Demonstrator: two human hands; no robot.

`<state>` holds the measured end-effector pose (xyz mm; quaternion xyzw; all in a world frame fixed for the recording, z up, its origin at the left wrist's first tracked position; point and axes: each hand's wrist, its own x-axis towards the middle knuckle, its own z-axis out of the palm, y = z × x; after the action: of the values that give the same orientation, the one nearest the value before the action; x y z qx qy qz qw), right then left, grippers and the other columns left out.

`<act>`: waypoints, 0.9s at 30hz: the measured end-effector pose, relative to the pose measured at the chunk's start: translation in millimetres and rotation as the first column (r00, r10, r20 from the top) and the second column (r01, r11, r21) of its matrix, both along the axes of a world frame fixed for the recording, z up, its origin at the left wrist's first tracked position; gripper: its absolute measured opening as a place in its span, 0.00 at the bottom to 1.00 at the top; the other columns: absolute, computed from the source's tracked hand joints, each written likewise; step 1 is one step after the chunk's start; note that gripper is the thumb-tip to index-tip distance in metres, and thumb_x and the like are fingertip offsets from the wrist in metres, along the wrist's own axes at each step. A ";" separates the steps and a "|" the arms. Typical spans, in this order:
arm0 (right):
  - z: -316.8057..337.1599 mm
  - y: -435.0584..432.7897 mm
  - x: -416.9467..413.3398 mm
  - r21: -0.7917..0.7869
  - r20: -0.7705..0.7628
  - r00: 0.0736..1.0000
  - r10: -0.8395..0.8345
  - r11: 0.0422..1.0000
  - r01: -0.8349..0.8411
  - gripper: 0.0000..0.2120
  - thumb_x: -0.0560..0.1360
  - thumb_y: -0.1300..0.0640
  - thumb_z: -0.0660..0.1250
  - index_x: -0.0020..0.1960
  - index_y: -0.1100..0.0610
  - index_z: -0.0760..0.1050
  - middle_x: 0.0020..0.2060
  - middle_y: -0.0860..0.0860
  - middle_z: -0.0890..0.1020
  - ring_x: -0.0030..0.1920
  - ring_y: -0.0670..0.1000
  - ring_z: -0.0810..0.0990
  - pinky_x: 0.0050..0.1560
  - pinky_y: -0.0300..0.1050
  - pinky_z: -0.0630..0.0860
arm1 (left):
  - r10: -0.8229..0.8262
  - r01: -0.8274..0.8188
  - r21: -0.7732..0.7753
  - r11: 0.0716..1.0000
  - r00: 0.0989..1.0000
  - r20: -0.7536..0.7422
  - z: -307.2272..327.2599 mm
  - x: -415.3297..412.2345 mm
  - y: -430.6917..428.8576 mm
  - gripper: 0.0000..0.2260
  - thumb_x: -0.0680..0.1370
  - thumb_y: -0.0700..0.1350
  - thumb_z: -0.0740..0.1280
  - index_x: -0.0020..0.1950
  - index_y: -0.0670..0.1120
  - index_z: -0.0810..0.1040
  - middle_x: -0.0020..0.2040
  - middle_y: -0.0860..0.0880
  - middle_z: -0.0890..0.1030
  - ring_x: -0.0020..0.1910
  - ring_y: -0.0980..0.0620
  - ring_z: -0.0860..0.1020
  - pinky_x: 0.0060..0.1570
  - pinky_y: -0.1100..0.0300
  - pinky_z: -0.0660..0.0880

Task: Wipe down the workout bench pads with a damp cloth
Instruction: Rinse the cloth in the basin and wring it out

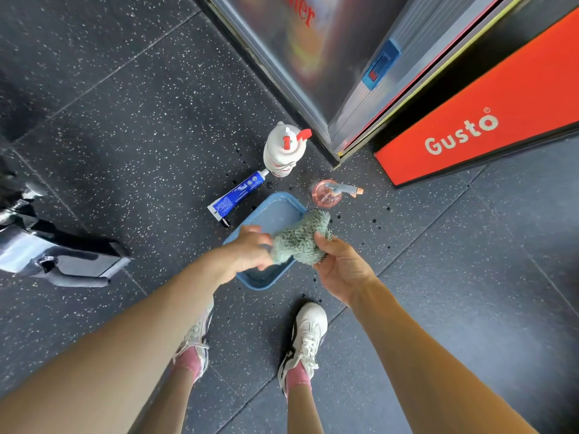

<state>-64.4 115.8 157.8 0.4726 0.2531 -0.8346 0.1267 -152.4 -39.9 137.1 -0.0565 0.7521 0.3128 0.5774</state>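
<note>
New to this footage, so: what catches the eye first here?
At centre, the left hand and right hand grip a fluffy green cloth over a blue basin on the floor. A bright red Gusto panel stands out at upper right; a white spray bottle and blue tube sit just beyond the basin.

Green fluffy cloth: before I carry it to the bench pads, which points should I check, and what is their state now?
1. Grip on the green fluffy cloth by left hand and right hand: ok.
2. Cloth held partly over the blue plastic basin: ok.
3. Cloth only damp, not dripping: cannot tell.
4. Speckled dark rubber floor dry near basin: not ok, dark drops.
5. White spray bottle and blue-white tube clear of white shoes: ok.
</note>
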 end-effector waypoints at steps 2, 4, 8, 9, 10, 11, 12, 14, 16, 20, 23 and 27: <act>4.2 0.0 -4.2 -0.012 0.015 0.995 0.098 0.995 -0.097 0.17 0.67 0.64 0.69 0.55 0.65 0.74 0.44 0.56 0.85 0.44 0.53 0.85 0.47 0.45 0.82 | 0.066 -0.095 0.171 0.981 0.984 0.164 9.5 1.9 1.7 0.22 0.70 0.31 0.67 0.60 0.48 0.74 0.65 0.51 0.72 0.63 0.51 0.71 0.65 0.54 0.63; 7.0 -0.1 -9.6 0.028 0.071 0.983 0.169 0.985 -0.171 0.23 0.66 0.62 0.70 0.59 0.66 0.72 0.47 0.58 0.84 0.46 0.55 0.84 0.49 0.48 0.81 | 0.116 -0.173 0.254 0.952 0.968 0.223 16.1 3.6 4.4 0.17 0.72 0.35 0.70 0.58 0.50 0.76 0.58 0.52 0.80 0.60 0.55 0.74 0.64 0.57 0.63; 2.5 13.8 -17.9 0.171 0.154 0.980 0.123 0.974 -0.149 0.21 0.75 0.51 0.66 0.60 0.64 0.71 0.51 0.58 0.81 0.52 0.55 0.81 0.58 0.51 0.78 | 0.206 -0.321 0.333 0.887 0.919 0.336 21.4 6.5 8.5 0.16 0.72 0.42 0.71 0.60 0.43 0.78 0.55 0.48 0.83 0.56 0.54 0.79 0.59 0.60 0.66; 1.3 17.7 -19.6 0.219 0.171 0.970 0.172 0.953 -0.208 0.24 0.73 0.43 0.64 0.60 0.60 0.73 0.54 0.56 0.81 0.57 0.55 0.79 0.66 0.55 0.71 | 0.242 -0.392 0.354 0.849 0.885 0.398 22.5 6.9 10.0 0.17 0.72 0.43 0.70 0.60 0.43 0.77 0.55 0.47 0.83 0.55 0.51 0.80 0.59 0.57 0.69; 0.3 20.0 -21.0 0.247 0.184 0.948 0.261 0.921 -0.301 0.29 0.70 0.36 0.63 0.60 0.57 0.74 0.57 0.55 0.81 0.61 0.54 0.77 0.71 0.58 0.62 | 0.279 -0.471 0.361 0.805 0.838 0.469 24.4 7.3 11.0 0.17 0.71 0.44 0.68 0.60 0.43 0.76 0.53 0.46 0.83 0.54 0.49 0.81 0.56 0.53 0.73; -0.8 20.0 -21.5 0.247 0.192 0.916 0.353 0.886 -0.393 0.34 0.66 0.30 0.61 0.61 0.55 0.75 0.59 0.53 0.80 0.64 0.53 0.75 0.73 0.59 0.56 | 0.311 -0.542 0.360 0.759 0.788 0.531 25.5 7.5 12.1 0.16 0.72 0.44 0.67 0.59 0.44 0.75 0.51 0.46 0.83 0.52 0.48 0.82 0.53 0.51 0.76; -2.1 18.4 -21.2 0.205 0.181 0.890 0.418 0.870 -0.449 0.39 0.64 0.27 0.60 0.63 0.54 0.75 0.60 0.53 0.80 0.65 0.53 0.74 0.74 0.60 0.54 | 0.334 -0.598 0.363 0.715 0.748 0.574 26.8 7.9 12.5 0.15 0.73 0.43 0.66 0.59 0.45 0.74 0.50 0.46 0.83 0.49 0.48 0.82 0.51 0.50 0.77; -4.9 10.7 -19.8 0.073 0.116 0.887 0.447 0.887 -0.457 0.44 0.64 0.25 0.57 0.66 0.57 0.73 0.61 0.56 0.80 0.65 0.55 0.74 0.74 0.59 0.56 | 0.381 -0.685 0.358 0.634 0.680 0.626 28.1 8.1 12.1 0.11 0.75 0.43 0.64 0.57 0.46 0.74 0.47 0.48 0.83 0.45 0.51 0.82 0.51 0.51 0.76; -3.3 1.5 -19.2 -0.023 0.057 0.921 0.386 0.923 -0.385 0.43 0.67 0.26 0.55 0.68 0.59 0.71 0.62 0.58 0.79 0.64 0.56 0.76 0.72 0.57 0.62 | 0.437 -0.743 0.340 0.577 0.632 0.640 27.2 5.8 8.6 0.10 0.75 0.43 0.63 0.56 0.48 0.74 0.46 0.49 0.84 0.44 0.52 0.83 0.50 0.52 0.77; -5.1 -8.9 -16.2 0.062 0.127 0.927 0.353 0.930 -0.363 0.34 0.67 0.38 0.68 0.64 0.60 0.72 0.60 0.56 0.80 0.62 0.56 0.77 0.70 0.56 0.65 | 0.467 -0.655 0.321 0.684 0.731 0.497 20.5 -2.1 -1.5 0.13 0.79 0.43 0.61 0.63 0.48 0.72 0.49 0.49 0.83 0.46 0.51 0.82 0.50 0.51 0.76; -3.9 -10.5 -14.8 0.096 0.199 0.912 0.360 0.919 -0.383 0.24 0.63 0.56 0.74 0.56 0.63 0.74 0.56 0.57 0.81 0.59 0.57 0.77 0.67 0.53 0.67 | 0.350 -0.474 0.315 0.822 0.858 0.375 18.9 -6.0 -8.1 0.16 0.78 0.44 0.65 0.66 0.48 0.73 0.54 0.50 0.82 0.54 0.49 0.80 0.55 0.52 0.73; -1.8 -12.9 -12.8 0.018 0.132 0.960 0.246 0.968 -0.250 0.14 0.71 0.65 0.68 0.56 0.62 0.74 0.52 0.56 0.82 0.52 0.54 0.80 0.60 0.49 0.73 | 0.364 -0.505 0.313 0.805 0.835 0.412 15.2 -11.5 -21.6 0.30 0.69 0.46 0.72 0.70 0.46 0.70 0.64 0.47 0.78 0.63 0.48 0.75 0.67 0.50 0.65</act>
<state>-77.2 102.9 156.0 0.4920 0.3159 -0.7755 0.2381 -163.9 -61.6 152.3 -0.1595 0.5271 0.5743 0.6057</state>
